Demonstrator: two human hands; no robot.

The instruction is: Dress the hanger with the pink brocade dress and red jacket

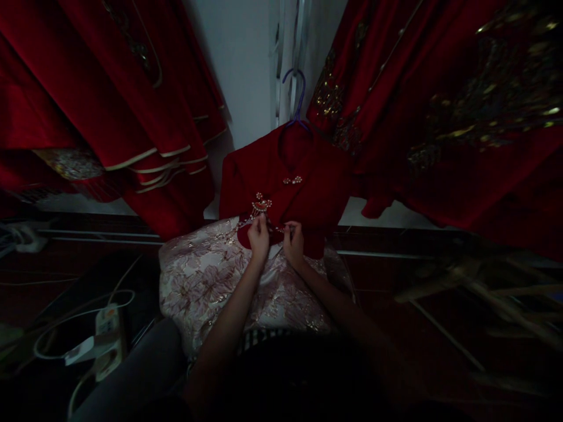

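A small red jacket (308, 176) hangs on a purple hanger (298, 97) in front of me, its lower hem resting on a floral cushion (206, 281). My left hand (258, 237) is closed in a pinch on a beaded gold ornament (261, 205) at the jacket's left front. My right hand (294, 241) is closed too, pinching something thin at the fabric; what it holds is too small to name. A pearl clasp (292, 180) sits at the jacket's chest.
Red embroidered garments (461, 105) hang at the right and more red robes (109, 99) at the left. A power strip with white cables (105, 334) lies on the dark floor at the left. A wooden frame (492, 287) stands at the right.
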